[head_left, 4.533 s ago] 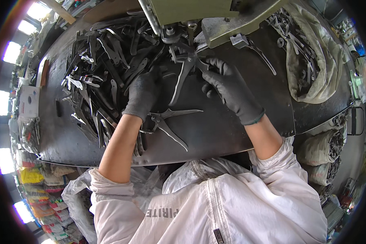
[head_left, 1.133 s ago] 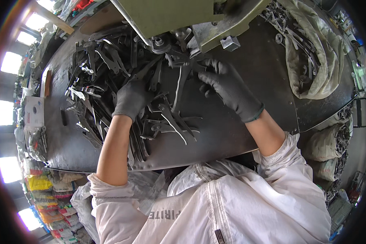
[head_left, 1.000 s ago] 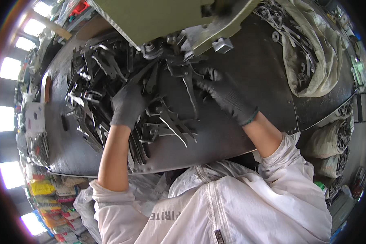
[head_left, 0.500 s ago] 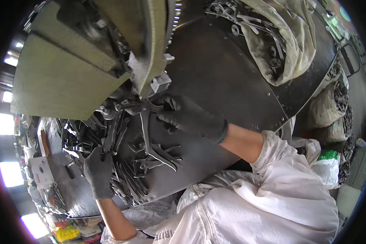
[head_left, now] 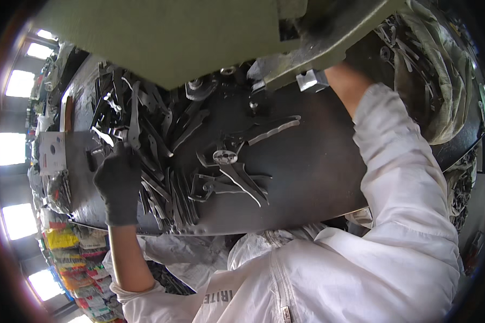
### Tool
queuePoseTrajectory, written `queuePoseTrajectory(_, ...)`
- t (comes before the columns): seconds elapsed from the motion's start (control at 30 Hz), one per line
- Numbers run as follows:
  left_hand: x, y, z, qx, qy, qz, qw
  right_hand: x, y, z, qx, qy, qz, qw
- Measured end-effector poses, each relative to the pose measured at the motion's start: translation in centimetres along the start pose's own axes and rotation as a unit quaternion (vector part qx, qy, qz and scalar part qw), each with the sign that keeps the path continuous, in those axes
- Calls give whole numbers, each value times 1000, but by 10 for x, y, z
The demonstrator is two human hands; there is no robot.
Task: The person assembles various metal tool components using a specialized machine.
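My left hand [head_left: 117, 185], in a dark grey glove, is at the left of the metal table, closed at the edge of a heap of flat dark metal lever parts [head_left: 134, 121]. Its fingertips pinch a small metal part [head_left: 118, 132] in that heap, partly hidden by the glove. My right forearm reaches far forward past the green machine head [head_left: 199, 43], which hides the hand. Pliers-like metal tools [head_left: 242, 180] with crossed handles lie on the middle of the table, beside a round metal disc with holes [head_left: 224, 156]. Another handle [head_left: 275, 129] lies just beyond them.
Overhead, the machine's lower edge carries a bright square metal block [head_left: 311, 81]. At far right, a cloth sack [head_left: 442, 81] holds loose metal parts. A white box [head_left: 52, 153] stands at the table's left end. Stacked colourful bags [head_left: 64, 239] are beyond the front left edge.
My right hand has moved forward and right, behind the machine head, away from the pliers it held. A handled tool now lies on the mid-table. My view has shifted leftward.
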State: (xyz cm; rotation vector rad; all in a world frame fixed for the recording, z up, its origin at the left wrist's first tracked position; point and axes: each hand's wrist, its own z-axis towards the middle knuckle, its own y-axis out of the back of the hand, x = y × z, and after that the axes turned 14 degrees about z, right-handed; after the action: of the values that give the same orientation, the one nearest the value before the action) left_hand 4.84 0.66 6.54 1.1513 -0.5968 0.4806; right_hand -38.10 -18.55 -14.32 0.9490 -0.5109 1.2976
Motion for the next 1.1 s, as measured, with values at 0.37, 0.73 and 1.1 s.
queuePoseTrajectory(0.37, -39, 37, -4, 134, 35, -771, 621, 205, -17, -133, -143, -201, 8, 969)
queuePoseTrajectory(0.73, -150, 37, -16, 308, 113, -849, 414, 278, -43, -142, -101, -280, 42, 954)
queuePoseTrajectory(1.1, -127, 39, 3, 319, -45, -788, 525, 249, -47, -80, -174, -322, 434, 823)
